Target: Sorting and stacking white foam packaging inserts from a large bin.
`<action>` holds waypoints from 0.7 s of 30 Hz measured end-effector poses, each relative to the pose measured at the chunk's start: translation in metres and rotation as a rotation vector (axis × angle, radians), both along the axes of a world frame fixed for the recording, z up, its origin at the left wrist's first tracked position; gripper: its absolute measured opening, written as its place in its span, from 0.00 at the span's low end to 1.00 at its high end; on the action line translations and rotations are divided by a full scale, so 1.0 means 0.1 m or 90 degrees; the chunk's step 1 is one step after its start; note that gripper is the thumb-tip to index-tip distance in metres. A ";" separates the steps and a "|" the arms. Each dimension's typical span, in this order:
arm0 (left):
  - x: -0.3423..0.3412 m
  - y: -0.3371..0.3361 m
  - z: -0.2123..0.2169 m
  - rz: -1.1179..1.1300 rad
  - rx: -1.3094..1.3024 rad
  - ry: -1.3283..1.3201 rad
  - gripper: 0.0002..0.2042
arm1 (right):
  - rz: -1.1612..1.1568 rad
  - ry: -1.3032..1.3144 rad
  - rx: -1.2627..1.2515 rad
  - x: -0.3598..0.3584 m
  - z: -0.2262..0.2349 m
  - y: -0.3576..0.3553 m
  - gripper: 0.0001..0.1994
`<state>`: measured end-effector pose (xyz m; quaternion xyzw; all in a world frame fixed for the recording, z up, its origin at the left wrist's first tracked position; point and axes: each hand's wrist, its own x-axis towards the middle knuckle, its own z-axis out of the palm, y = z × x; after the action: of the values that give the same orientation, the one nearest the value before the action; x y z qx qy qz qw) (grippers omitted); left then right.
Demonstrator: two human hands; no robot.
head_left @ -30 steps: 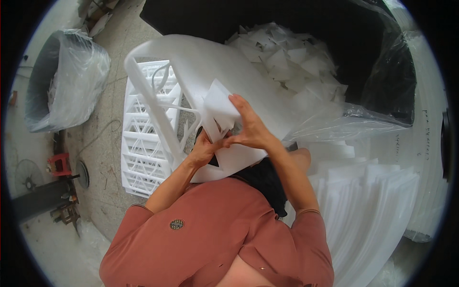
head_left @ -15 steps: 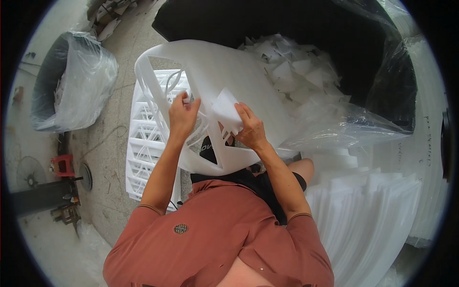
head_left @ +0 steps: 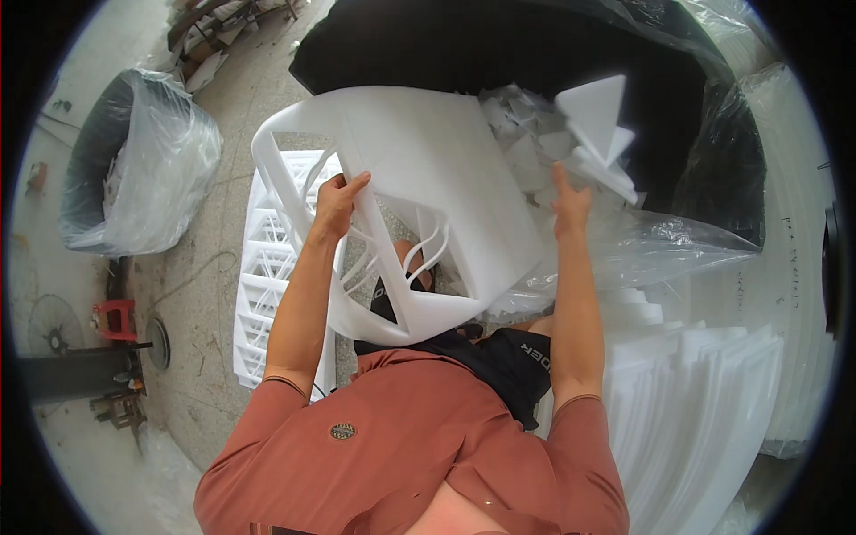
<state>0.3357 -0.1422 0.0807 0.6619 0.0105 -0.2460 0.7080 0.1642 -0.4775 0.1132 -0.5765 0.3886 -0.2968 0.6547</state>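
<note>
Both hands (head_left: 333, 207) (head_left: 572, 207) forward, well apart

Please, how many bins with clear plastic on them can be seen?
2. A large black bin, holding white pieces, is at the upper right; a smaller grey bin is at the far left. Others may be hidden.

"How's the floor (head_left: 201, 308)?"
"Grey and speckled, with small dark litter strewn about."
"And by its left edge?"
"A plastic-draped bin (head_left: 92, 165), a red object (head_left: 114, 321) and a round grilled fan (head_left: 55, 325), with a pale surface (head_left: 53, 267) behind; wall or not, I can't tell."
"Far left corner?"
"A jumble of scraps (head_left: 209, 67)."
"And the light?"
"Soft and fairly even across the room."
</note>
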 end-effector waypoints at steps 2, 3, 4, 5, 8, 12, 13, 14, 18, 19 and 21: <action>-0.01 -0.22 0.07 0.058 -0.042 -0.045 0.25 | 0.079 0.149 -0.279 0.17 -0.45 0.11 0.46; -0.01 -0.22 0.07 0.061 -0.040 -0.047 0.25 | 0.264 0.163 -0.318 0.21 -0.21 0.44 0.52; -0.01 -0.28 0.12 0.025 -0.042 -0.077 0.25 | 0.334 0.103 -0.414 0.28 -0.23 0.72 0.52; -0.04 -0.31 0.13 -0.006 -0.040 -0.105 0.26 | 0.404 0.052 -0.424 0.36 -0.18 0.98 0.52; -0.16 -0.44 0.32 -0.100 -0.177 -0.035 0.19 | 0.466 -0.026 -0.364 0.49 -0.09 1.36 0.51; -0.25 -0.42 0.47 -0.169 -0.291 0.063 0.13 | 0.393 -0.051 -0.283 0.51 0.01 1.34 0.46; -0.24 -0.39 0.45 -0.171 -0.308 0.104 0.12 | 0.392 -0.059 -0.297 0.50 0.04 1.35 0.46; -0.29 -0.42 0.45 -0.134 -0.286 0.077 0.12 | 0.370 -0.084 -0.369 0.47 0.05 1.37 0.44; -0.45 -0.51 0.63 -0.156 -0.192 -0.038 0.14 | 0.292 -0.105 -0.498 0.41 -0.05 1.15 0.34; -0.45 -0.48 0.62 -0.155 -0.199 -0.042 0.14 | 0.311 -0.073 -0.437 0.35 -0.05 1.03 0.30; -0.39 -0.39 0.57 -0.072 -0.161 -0.037 0.14 | 0.301 0.019 -0.210 0.27 -0.31 0.42 0.21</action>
<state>0.2966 -0.1814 0.1376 0.5736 -0.0780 -0.2656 0.7710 0.1915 -0.4355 0.0826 -0.7542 0.1994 -0.1865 0.5973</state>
